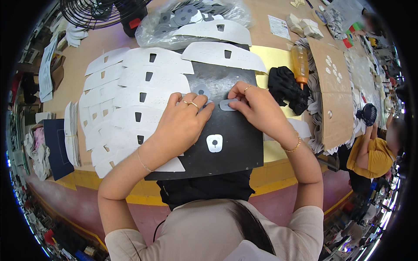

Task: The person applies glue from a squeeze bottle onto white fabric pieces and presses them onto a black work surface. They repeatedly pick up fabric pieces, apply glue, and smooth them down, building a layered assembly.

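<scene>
Over a black work board (pixel 237 143), my right hand (pixel 263 106) pinches a small grey rounded patch (pixel 227 105) between thumb and fingers. My left hand (pixel 185 116) is closed beside it, its fingertips on another small grey piece (pixel 208 103) that they mostly cover. Just beyond the fingers lies a grey patch with a round mark (pixel 201 90). Nearer me, a white patch with a dark keyhole-shaped middle (pixel 214 143) lies flat on the board. Curved white panels with small cut-out windows (pixel 165 82) overlap in rows to the left, some reaching under my left forearm.
A clear plastic bag of grey pieces (pixel 191 19) sits at the back, near a black fan (pixel 102 13). To the right are a black cloth (pixel 285 89), an orange bottle (pixel 300 65) and a cardboard sheet (pixel 331 91). Someone in yellow (pixel 370 152) works farther right.
</scene>
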A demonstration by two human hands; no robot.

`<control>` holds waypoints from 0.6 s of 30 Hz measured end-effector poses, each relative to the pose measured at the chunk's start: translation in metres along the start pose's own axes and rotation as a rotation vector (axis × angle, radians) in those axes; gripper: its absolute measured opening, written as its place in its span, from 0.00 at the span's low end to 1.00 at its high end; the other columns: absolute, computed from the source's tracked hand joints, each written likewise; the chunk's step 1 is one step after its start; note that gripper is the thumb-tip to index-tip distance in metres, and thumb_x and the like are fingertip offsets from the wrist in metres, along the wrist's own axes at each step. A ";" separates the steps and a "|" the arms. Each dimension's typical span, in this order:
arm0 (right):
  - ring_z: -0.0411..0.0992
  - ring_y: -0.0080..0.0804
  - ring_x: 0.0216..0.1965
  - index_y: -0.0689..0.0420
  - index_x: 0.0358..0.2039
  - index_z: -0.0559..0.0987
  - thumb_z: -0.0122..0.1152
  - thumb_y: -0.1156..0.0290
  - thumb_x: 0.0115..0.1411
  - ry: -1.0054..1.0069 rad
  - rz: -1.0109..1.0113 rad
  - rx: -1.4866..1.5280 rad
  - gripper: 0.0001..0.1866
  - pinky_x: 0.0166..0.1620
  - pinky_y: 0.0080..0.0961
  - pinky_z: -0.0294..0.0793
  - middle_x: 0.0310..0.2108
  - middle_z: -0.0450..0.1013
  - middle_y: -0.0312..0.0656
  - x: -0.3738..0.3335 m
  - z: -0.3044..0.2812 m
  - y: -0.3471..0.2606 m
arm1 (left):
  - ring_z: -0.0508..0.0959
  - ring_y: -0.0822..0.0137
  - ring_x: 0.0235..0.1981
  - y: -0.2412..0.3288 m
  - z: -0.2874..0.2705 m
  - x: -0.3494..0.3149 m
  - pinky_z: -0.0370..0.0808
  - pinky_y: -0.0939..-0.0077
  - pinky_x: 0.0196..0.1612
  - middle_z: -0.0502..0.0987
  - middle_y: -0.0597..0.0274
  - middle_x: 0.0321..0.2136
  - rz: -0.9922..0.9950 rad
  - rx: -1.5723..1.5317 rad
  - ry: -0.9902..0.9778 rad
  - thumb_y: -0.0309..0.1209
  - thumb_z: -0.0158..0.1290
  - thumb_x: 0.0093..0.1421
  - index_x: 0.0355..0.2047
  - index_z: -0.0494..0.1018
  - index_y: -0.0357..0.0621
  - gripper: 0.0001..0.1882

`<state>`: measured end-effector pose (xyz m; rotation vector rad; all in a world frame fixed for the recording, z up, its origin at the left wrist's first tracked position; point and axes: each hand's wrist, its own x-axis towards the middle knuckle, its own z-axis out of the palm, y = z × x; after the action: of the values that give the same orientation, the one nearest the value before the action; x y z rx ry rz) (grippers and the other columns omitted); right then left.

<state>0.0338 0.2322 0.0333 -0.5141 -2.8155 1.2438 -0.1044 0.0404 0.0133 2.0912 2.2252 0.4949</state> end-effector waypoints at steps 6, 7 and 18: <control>0.75 0.42 0.38 0.58 0.37 0.83 0.67 0.71 0.58 -0.118 -0.206 -0.061 0.08 0.44 0.34 0.74 0.34 0.77 0.43 0.007 -0.017 0.003 | 0.74 0.56 0.52 0.006 0.006 -0.003 0.66 0.59 0.55 0.76 0.52 0.49 -0.032 -0.037 0.102 0.29 0.59 0.59 0.46 0.78 0.38 0.15; 0.75 0.44 0.41 0.58 0.37 0.83 0.66 0.70 0.58 -0.054 -0.244 -0.133 0.08 0.46 0.36 0.73 0.36 0.77 0.44 0.009 -0.015 0.006 | 0.74 0.55 0.53 0.005 0.007 -0.003 0.66 0.58 0.56 0.76 0.51 0.50 -0.029 -0.039 0.108 0.29 0.59 0.59 0.46 0.78 0.38 0.15; 0.77 0.48 0.44 0.59 0.46 0.79 0.67 0.67 0.58 0.203 0.158 -0.367 0.18 0.52 0.44 0.71 0.40 0.77 0.49 0.070 -0.042 0.040 | 0.72 0.51 0.56 0.005 0.004 0.002 0.65 0.55 0.61 0.74 0.47 0.52 -0.020 -0.101 0.150 0.28 0.60 0.59 0.47 0.76 0.38 0.16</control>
<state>-0.0147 0.3089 0.0248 -0.8370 -2.8748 0.6388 -0.0982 0.0438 0.0109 2.0433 2.2426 0.7693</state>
